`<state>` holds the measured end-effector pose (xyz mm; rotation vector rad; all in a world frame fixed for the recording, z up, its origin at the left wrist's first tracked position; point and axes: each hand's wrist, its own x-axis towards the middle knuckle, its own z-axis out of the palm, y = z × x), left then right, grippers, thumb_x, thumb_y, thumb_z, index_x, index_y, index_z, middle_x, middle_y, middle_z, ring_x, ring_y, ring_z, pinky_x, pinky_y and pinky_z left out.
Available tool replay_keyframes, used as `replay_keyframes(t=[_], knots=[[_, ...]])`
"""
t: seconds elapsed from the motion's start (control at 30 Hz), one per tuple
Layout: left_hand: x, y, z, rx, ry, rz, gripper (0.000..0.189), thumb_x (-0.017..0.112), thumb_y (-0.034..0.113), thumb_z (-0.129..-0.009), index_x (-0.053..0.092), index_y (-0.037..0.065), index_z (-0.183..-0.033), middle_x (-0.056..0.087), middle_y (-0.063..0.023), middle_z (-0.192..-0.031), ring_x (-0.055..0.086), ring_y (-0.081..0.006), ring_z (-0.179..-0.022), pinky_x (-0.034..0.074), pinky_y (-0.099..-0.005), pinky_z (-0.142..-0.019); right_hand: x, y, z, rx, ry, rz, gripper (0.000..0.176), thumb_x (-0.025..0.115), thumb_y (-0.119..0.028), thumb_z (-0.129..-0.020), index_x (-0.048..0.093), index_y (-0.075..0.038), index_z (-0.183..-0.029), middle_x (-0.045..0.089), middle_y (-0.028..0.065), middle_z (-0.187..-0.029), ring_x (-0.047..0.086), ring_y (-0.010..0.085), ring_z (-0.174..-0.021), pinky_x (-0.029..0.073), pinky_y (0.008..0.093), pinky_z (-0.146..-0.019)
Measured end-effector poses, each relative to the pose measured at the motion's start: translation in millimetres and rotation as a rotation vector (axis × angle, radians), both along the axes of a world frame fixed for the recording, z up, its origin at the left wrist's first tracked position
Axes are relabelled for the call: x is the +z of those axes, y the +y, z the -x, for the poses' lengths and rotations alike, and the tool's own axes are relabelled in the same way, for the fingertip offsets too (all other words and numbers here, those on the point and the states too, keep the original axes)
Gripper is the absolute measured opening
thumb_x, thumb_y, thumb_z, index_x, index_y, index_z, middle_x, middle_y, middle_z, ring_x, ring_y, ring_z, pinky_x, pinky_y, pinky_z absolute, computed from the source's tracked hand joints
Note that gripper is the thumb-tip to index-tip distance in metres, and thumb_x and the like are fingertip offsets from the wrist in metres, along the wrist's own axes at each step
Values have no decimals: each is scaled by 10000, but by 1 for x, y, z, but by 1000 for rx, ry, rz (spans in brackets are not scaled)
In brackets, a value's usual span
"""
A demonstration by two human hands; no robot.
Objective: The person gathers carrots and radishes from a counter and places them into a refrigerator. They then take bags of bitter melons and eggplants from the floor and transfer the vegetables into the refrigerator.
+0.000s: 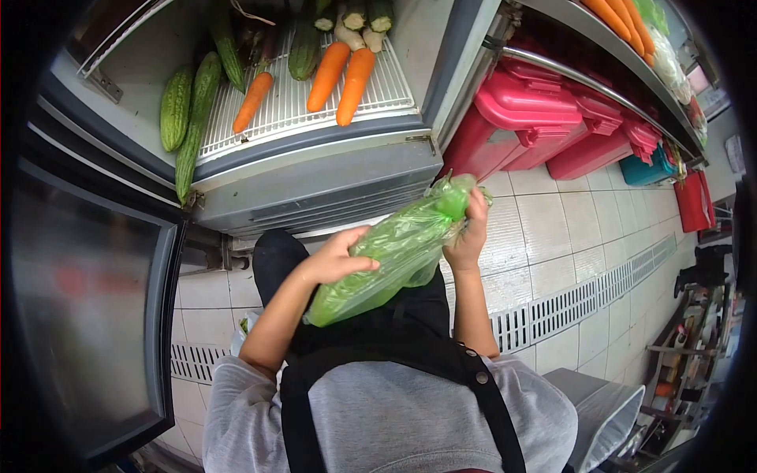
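I hold a clear plastic bag of green vegetables (394,252) in front of my body, slanted up to the right. My left hand (335,258) grips its lower middle part. My right hand (467,236) is closed on the bag's gathered top end. Just above the bag is the open fridge shelf (315,102), a white wire rack with carrots (347,71), bitter gourds (185,110) and cucumbers lying on it.
The open fridge door (95,315) stands at my left. Red plastic bins (552,118) line the floor under a steel counter at right. A white tiled floor with a drain grate (583,299) runs across. A grey bin (607,418) stands at lower right.
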<state>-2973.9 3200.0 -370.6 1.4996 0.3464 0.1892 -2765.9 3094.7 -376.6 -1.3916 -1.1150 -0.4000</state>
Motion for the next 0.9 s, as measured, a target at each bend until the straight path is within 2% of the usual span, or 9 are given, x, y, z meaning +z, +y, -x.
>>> replay_keyframes(t=[0.13, 0.2, 0.27, 0.33, 0.47, 0.6, 0.63, 0.77, 0.9], knots=[[8, 28, -6, -135, 42, -31, 718, 652, 109, -778, 283, 66, -1392, 382, -100, -1360, 449, -175, -1165, 365, -310, -962, 17, 0, -9, 257, -83, 95, 207, 532, 49, -689, 614, 17, -876, 634, 181, -1002, 590, 348, -1023, 446, 391, -915], [-5, 34, -10, -139, -67, -244, 748, 649, 109, -790, 245, 103, -1420, 346, -100, -1408, 398, -233, -1239, 343, -347, -997, 18, 1, -6, 236, -94, 79, 250, 491, 43, -633, 610, 25, -853, 637, 174, -914, 615, 339, -945, 471, 379, -862], [-11, 23, -16, -150, -23, -98, 867, 690, 255, -778, 160, 92, -1445, 267, -160, -1451, 307, -309, -1312, 275, -369, -1052, 16, 3, 1, 116, -24, 97, 233, 483, 0, -644, 597, 23, -846, 617, 169, -820, 615, 339, -821, 489, 380, -762], [-18, -6, -26, 22, -102, -666, 961, 696, 389, -755, 119, 33, -1435, 239, -235, -1436, 288, -368, -1314, 265, -385, -1062, 18, 10, 13, 45, -1, 122, 226, 483, -8, -647, 589, 14, -844, 609, 166, -807, 602, 342, -788, 481, 385, -729], [-35, -43, -54, 342, -76, -611, 1050, 704, 442, -716, 85, -40, -1414, 242, -294, -1402, 294, -411, -1293, 283, -427, -1046, 18, 12, 22, -88, 41, 201, 209, 494, -26, -653, 570, -5, -846, 593, 158, -781, 575, 348, -723, 466, 398, -658], [-33, -45, -56, 467, -123, -496, 644, 560, 146, -842, 257, -3, -1391, 413, -276, -1309, 429, -385, -1214, 348, -398, -1009, 20, 7, 19, -53, -4, 312, 246, 514, -6, -651, 571, -12, -891, 600, 156, -799, 582, 349, -744, 474, 404, -666], [-37, -43, -59, 558, -216, -506, 446, 439, 27, -870, 414, 3, -1314, 541, -229, -1196, 522, -328, -1140, 383, -358, -974, 23, 5, 18, -23, -37, 366, 288, 512, 13, -649, 580, -18, -927, 607, 157, -814, 589, 350, -763, 481, 407, -683], [-49, -26, -58, 550, -230, -157, 278, 408, 67, -917, 561, -8, -1136, 641, -130, -1040, 586, -163, -989, 430, -281, -876, 45, -2, 6, 192, -10, 488, 419, 502, 57, -633, 595, -62, -1024, 625, 152, -874, 606, 344, -836, 497, 400, -741], [-53, -1, -49, 356, -20, -272, 238, 411, 114, -944, 568, 17, -1095, 655, -112, -832, 618, -150, -756, 479, -309, -709, 31, -7, -18, 354, -105, 596, 441, 509, 75, -618, 632, -88, -1009, 629, 142, -972, 613, 320, -903, 503, 385, -792]])
